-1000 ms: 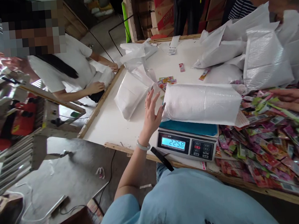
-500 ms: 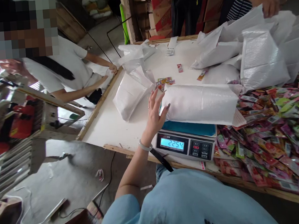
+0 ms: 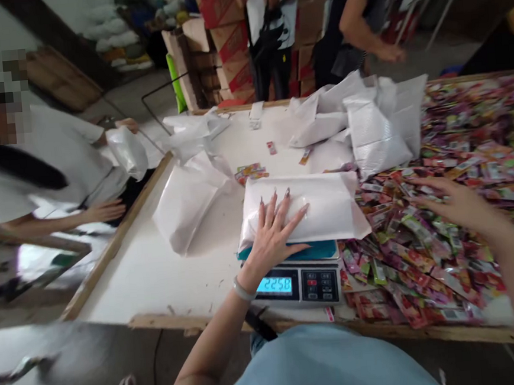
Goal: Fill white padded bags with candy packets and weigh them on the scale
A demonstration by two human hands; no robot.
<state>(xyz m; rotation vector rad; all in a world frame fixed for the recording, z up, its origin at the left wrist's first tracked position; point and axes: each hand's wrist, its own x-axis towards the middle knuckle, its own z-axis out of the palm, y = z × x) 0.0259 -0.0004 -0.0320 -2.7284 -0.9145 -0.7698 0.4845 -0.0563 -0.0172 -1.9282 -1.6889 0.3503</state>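
A filled white padded mailer bag [image 3: 329,210] lies across the digital scale [image 3: 297,283], whose lit display seems to read 2258. Resting on the bag with fingers spread is my left hand [image 3: 274,232], which wears a pale bangle at the wrist. At the right, my right hand [image 3: 460,200] hovers over or touches a heap of small colourful packets [image 3: 426,256]; its fingers are stretched out and hold nothing visible. The scale's blue plate [image 3: 321,250] shows below the bag's near edge.
Other white mailer bags [image 3: 376,129] stand at the back beside the heap. Another filled bag [image 3: 189,204] is left of the scale. A few loose packets [image 3: 250,172] lie behind it. A co-worker [image 3: 59,160] at the left handles a white bag; other people stand behind the table.
My left hand has gone from the bag's left end to lying flat on its top. My right hand has come into view over the packets. The display changed from 2254 to 2258.
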